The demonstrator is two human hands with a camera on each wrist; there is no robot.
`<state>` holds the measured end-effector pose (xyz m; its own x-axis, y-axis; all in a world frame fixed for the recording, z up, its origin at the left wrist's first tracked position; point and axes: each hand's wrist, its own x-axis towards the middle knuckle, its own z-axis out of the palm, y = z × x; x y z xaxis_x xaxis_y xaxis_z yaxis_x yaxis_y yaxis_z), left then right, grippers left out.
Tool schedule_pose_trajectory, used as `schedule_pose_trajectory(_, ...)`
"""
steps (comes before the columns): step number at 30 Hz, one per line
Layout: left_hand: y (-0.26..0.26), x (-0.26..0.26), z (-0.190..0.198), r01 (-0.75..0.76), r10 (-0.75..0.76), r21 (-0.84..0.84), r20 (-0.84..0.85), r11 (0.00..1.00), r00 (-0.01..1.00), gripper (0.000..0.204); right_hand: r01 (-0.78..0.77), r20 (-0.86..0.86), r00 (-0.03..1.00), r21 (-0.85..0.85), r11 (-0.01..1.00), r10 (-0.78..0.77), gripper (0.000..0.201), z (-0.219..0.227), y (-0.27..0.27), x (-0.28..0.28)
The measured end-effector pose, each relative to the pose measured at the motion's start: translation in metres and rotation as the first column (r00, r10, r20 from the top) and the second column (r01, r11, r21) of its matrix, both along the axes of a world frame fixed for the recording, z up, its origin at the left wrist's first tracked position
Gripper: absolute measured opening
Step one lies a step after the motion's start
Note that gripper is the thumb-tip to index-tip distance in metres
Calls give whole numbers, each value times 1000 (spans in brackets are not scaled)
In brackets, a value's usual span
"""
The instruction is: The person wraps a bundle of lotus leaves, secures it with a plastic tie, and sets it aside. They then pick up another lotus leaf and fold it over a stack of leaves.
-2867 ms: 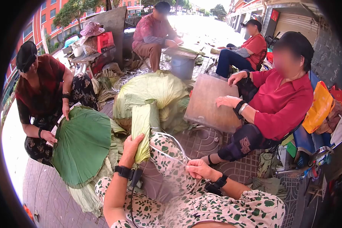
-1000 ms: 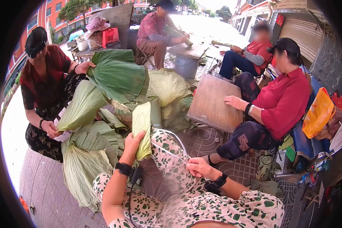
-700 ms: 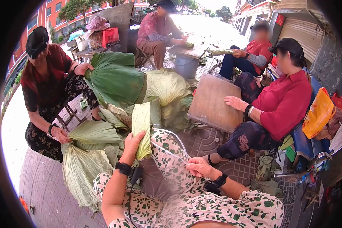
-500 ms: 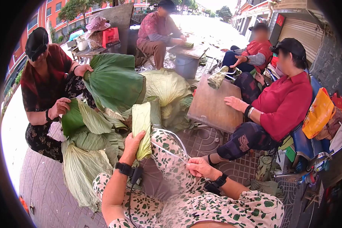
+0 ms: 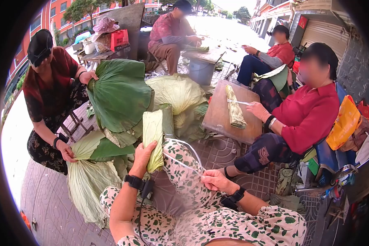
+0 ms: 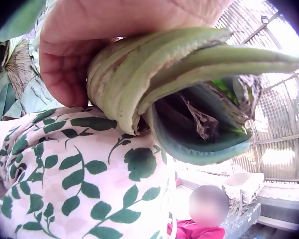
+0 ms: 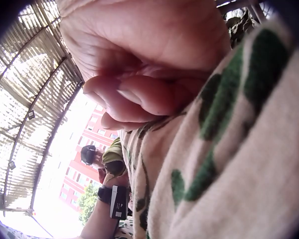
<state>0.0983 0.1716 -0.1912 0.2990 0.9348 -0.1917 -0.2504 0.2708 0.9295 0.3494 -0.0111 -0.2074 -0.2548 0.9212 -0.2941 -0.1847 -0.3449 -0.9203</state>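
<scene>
In the head view my left hand (image 5: 142,156) grips a rolled bundle of pale green leaves (image 5: 152,129) standing upright over my raised knee. Seen from the left wrist, the thumb side and curled fingers wrap the leaf roll (image 6: 134,84), whose hollow end shows dark, shrivelled leaf inside. A white plastic strip (image 5: 194,151) loops from the roll across the leaf-print trousers (image 5: 178,160) to my right hand (image 5: 216,180), which pinches its end. The right wrist view shows those fingers curled in close against the printed cloth (image 7: 229,149); the strip itself is hidden there.
Big dried leaves (image 5: 90,184) lie on the paving at left, where a person holds up a broad green leaf (image 5: 119,94). Ahead stands a large leaf heap (image 5: 172,90). At right, a person's wooden board (image 5: 217,110) carries a tied leaf roll (image 5: 235,110).
Both my hands stay on the roll and strip, nearly still. The person at left has lifted the green leaf up and back. A tied leaf roll has landed on the right-hand person's board.
</scene>
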Motion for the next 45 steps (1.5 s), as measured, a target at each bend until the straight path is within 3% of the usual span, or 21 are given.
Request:
schedule_pose_trajectory(35,4,-3,-12,-54,54,-31,-17,998,998,34,-14,-119,993,2,1000,14,20,-3,1,1)
schedule_pose_trajectory(38,-2,-1,2,-74,71,-59,-42,996,997,32,-6,-39,999,-5,1000,6,19,-1,2,0)
schedule_pose_trajectory(40,-7,-2,6,-18,23,-65,66,998,998,32,6,16,1000,-2,1000,-6,19,-7,1,1)
schedule_pose_trajectory(41,-4,-2,0,-37,38,-22,54,999,998,33,3,15,1000,1,1000,-3,19,-9,1,0)
schedule_pose_trajectory(42,-12,-3,17,-86,84,-22,-78,996,993,37,6,12,1000,6,1000,-6,19,-10,1,0)
schedule_pose_trajectory(43,-2,-4,-6,-83,82,-24,-61,996,995,37,-3,22,1000,5,1000,3,19,-11,0,0)
schedule_pose_trajectory(45,0,-5,-16,-148,144,-34,-82,988,986,40,-18,24,1000,9,1000,18,19,-6,3,-1)
